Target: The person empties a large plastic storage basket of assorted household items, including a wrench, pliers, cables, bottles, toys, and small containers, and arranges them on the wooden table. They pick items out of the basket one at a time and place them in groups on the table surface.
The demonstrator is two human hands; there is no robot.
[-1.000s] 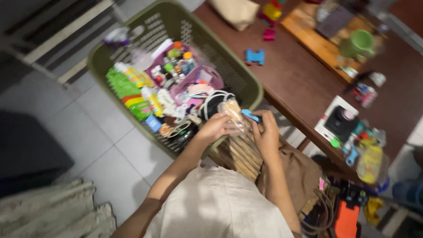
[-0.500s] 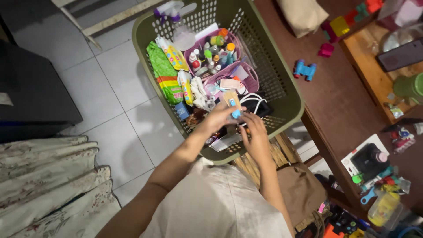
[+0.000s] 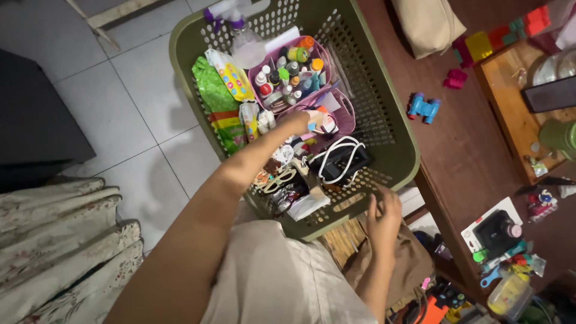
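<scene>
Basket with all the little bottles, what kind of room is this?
Probably a room at home: the green laundry basket holds small bottles, toy blocks lie on the brown wooden table, and the floor is tiled.

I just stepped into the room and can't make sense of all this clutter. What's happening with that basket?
A person is bent over an olive-green laundry basket packed with small items. Their left hand reaches into it, over a pink organiser tray full of little bottles; whether it grips anything is unclear. Their right hand rests at the basket's near rim, holding nothing. Green packets, a spray bottle and a black-and-white pouch lie inside. The basket sits by a dark wooden table scattered with toys.
</scene>
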